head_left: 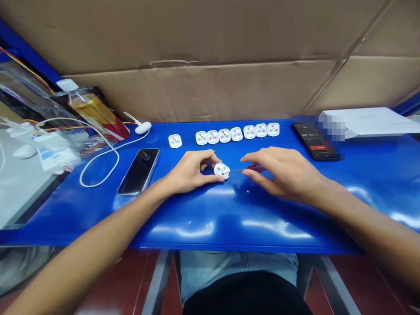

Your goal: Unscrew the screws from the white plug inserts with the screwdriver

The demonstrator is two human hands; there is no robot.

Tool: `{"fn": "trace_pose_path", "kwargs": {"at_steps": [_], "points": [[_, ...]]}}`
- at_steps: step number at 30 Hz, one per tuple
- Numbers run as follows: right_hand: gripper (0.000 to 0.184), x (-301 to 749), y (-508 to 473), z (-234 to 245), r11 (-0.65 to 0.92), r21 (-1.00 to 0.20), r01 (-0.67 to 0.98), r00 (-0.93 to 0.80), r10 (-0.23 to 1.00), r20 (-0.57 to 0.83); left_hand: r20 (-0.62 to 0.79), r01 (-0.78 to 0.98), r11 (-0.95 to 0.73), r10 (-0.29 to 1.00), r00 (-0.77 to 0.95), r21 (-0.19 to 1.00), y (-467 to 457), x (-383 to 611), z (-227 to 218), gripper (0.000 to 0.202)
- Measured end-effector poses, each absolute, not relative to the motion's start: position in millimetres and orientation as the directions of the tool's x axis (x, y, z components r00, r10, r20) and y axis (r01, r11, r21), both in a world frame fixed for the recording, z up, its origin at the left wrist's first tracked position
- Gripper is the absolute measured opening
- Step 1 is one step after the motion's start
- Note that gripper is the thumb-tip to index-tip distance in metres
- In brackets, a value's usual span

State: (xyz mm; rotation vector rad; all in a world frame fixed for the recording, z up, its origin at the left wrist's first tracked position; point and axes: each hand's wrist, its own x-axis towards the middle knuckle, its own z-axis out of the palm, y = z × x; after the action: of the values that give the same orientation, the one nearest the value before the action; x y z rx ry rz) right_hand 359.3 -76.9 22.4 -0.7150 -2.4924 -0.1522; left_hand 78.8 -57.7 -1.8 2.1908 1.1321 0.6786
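Table (pixel 278 223): glossy blue. Plug bodies (pixel 236 134): white with brass-coloured contacts; screwdriver handle (pixel 256 168): dark red. Cardboard sheet (pixel 197 87): plain tan.

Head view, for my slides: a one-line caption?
Left hand holds a white socket while the right hand touches a red-handled screwdriver to it on a blue table.

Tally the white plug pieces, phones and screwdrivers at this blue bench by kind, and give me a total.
White plug pieces: 9, one held in the left hand
Phones: 2
Red-handled screwdrivers: 1, held in the right hand
Total: 12
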Motion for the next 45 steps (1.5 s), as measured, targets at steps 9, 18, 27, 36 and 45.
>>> {"fn": "trace_pose_path", "kwargs": {"at_steps": [9,18,27,36,45], "points": [[0.018,353.7,-81.9,28.0,0.885,-0.151,0.441,-0.742,0.454,0.494,0.176,0.550,-0.446,0.863,0.474,0.706,-56.7,77.3,-7.6,0.045],[0.013,355.1,-79.2,24.1,0.868,-0.051,0.494,-0.712,0.438,0.550,0.175,0.531,-0.462,0.846,0.504,0.710,-56.9,77.0,-6.7,0.046],[0.017,355.4,-79.5,24.3,0.869,-0.068,0.490,-0.697,0.438,0.568,0.173,0.521,-0.462,0.843,0.509,0.718,-55.7,75.6,-7.3,0.047],[0.021,352.9,-79.6,25.1,0.904,-0.073,0.421,-0.718,0.381,0.582,0.152,0.523,-0.452,0.842,0.518,0.723,-53.8,73.7,-6.8,0.048],[0.016,354.7,-81.2,21.3,0.864,-0.067,0.499,-0.689,0.443,0.573,0.143,0.521,-0.448,0.840,0.523,0.727,-54.7,74.6,-4.2,0.049]]}}
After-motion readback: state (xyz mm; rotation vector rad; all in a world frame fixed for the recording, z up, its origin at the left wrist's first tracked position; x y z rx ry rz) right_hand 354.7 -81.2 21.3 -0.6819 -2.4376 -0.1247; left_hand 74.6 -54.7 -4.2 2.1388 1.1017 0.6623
